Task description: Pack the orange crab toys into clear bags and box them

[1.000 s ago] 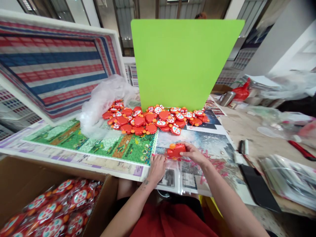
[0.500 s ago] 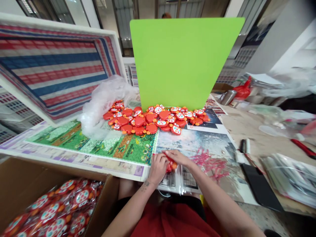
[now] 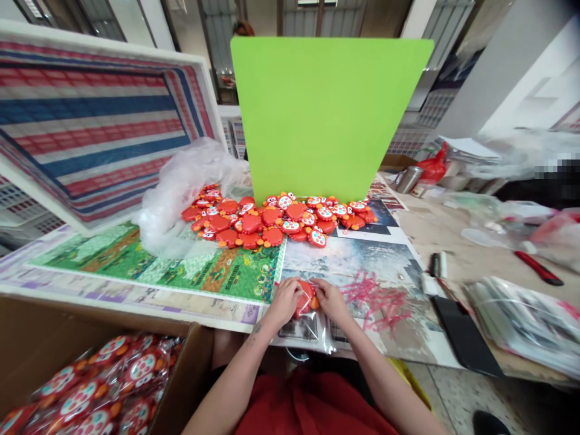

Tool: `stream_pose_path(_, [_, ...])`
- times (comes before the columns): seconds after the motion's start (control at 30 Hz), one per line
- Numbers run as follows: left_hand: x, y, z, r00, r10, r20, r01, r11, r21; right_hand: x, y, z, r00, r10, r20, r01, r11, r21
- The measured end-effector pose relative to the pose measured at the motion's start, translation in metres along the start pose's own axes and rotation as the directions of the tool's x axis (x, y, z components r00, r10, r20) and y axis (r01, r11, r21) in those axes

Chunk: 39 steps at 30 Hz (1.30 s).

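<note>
At the table's front edge, a red crab-shaped toy (image 3: 305,298) with orange parts lies in a clear plastic bag (image 3: 319,333), its plain red side up. My left hand (image 3: 286,300) pinches the toy's left side through or at the bag. On the opposite side, the bent fingers of my right hand (image 3: 330,300) grip its right edge. The bag's loose end hangs toward my lap. Farther back lies a pile of similar crab-shaped toys (image 3: 272,222), some showing white faces with coloured dots.
A green board (image 3: 330,121) stands behind the pile. A striped-lined crate (image 3: 113,133) leans at left beside crumpled plastic wrap (image 3: 170,193). A cardboard box (image 3: 193,368) at lower left holds bagged toys (image 3: 109,380). Pink strips (image 3: 376,299), a black phone-like slab (image 3: 464,335) and a red cutter (image 3: 538,267) lie to the right.
My hands have moved apart to opposite sides of the toy, showing more of its red surface. The bag now lies spread flatter below it. The camera view has shifted slightly.
</note>
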State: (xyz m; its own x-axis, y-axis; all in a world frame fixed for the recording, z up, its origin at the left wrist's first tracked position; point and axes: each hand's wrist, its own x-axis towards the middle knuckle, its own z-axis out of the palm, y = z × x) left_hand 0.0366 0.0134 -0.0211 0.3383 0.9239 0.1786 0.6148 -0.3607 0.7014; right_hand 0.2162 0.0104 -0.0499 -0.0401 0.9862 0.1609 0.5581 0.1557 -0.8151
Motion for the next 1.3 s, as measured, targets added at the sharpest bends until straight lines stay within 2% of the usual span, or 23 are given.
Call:
stream_pose_path(0.07, [0.001,0.005,-0.007,0.998,-0.024,0.063,0.025,1.0,-0.005,0.0,-0.009,0.008,0.999,0.009,-0.052,-0.007,0.999,0.045])
stream_pose_path(0.13, [-0.001,0.008,-0.014,0.997,-0.027,0.072,0.03,0.999,-0.032,0.001,-0.018,0.011,0.998,0.029,-0.059,-0.023,0.994,0.105])
stream_pose_path(0.17, [-0.003,0.009,-0.016,0.999,-0.024,0.032,0.026,0.999,-0.047,0.002,-0.022,0.011,0.998,0.032,-0.055,-0.024,0.989,0.144])
stream_pose_path(0.23, [-0.008,0.006,-0.019,0.988,-0.052,-0.145,0.041,0.996,-0.075,0.003,-0.029,0.009,0.998,0.02,-0.056,-0.008,0.976,0.217])
stream_pose_path(0.3, [-0.012,-0.002,-0.021,0.94,-0.154,-0.304,0.104,0.979,-0.173,0.003,-0.033,0.006,0.997,0.001,-0.071,0.018,0.964,0.264])
stream_pose_path(0.33, [-0.013,-0.006,-0.02,0.923,-0.223,-0.313,0.143,0.955,-0.261,0.003,-0.034,0.005,0.997,-0.01,-0.078,0.031,0.961,0.276])
stream_pose_path(0.4, [-0.015,-0.015,-0.019,0.928,-0.322,-0.189,0.214,0.873,-0.438,0.003,-0.035,0.003,0.996,-0.037,-0.087,0.06,0.959,0.278])
stream_pose_path(0.47, [-0.015,-0.021,-0.017,0.943,-0.332,-0.035,0.261,0.798,-0.542,0.004,-0.037,0.001,0.988,-0.097,-0.124,0.123,0.967,0.224])
stream_pose_path(0.5, [-0.015,-0.022,-0.016,0.945,-0.328,0.006,0.273,0.777,-0.567,0.005,-0.038,-0.001,0.977,-0.145,-0.157,0.171,0.971,0.167])
stream_pose_path(0.6, [-0.014,-0.019,-0.014,0.943,-0.333,0.009,0.271,0.75,-0.603,0.008,-0.048,-0.005,0.916,-0.348,-0.198,0.342,0.937,-0.065])
stream_pose_path(0.73, [-0.012,-0.008,-0.015,0.962,-0.272,0.002,0.221,0.779,-0.587,0.01,-0.068,-0.002,0.841,-0.54,-0.019,0.521,0.819,-0.24])
stream_pose_path(0.87, [-0.01,0.003,-0.022,0.985,-0.161,-0.057,0.13,0.922,-0.366,0.012,-0.079,0.007,0.789,-0.61,0.073,0.59,0.719,-0.367])
stream_pose_path(0.97, [-0.009,0.009,-0.026,0.99,-0.13,-0.057,0.115,0.97,-0.215,0.015,-0.083,0.009,0.769,-0.628,0.119,0.616,0.677,-0.403])
stream_pose_path(1.03, [-0.008,0.011,-0.027,0.992,-0.119,-0.043,0.11,0.979,-0.17,0.018,-0.085,0.009,0.787,-0.605,0.123,0.597,0.694,-0.402])
stream_pose_path(1.13, [-0.008,0.012,-0.026,0.994,-0.111,-0.018,0.107,0.982,-0.157,0.028,-0.079,0.005,0.854,-0.515,0.079,0.507,0.789,-0.346])
stream_pose_path(1.23, [-0.009,0.006,-0.025,0.993,-0.119,-0.002,0.114,0.959,-0.259,0.046,-0.053,-0.009,0.918,-0.396,-0.009,0.376,0.878,-0.296])
stream_pose_path(1.3, [-0.01,-0.002,-0.024,0.985,-0.175,0.012,0.168,0.922,-0.348,0.061,-0.027,-0.027,0.957,-0.285,-0.051,0.25,0.903,-0.349])
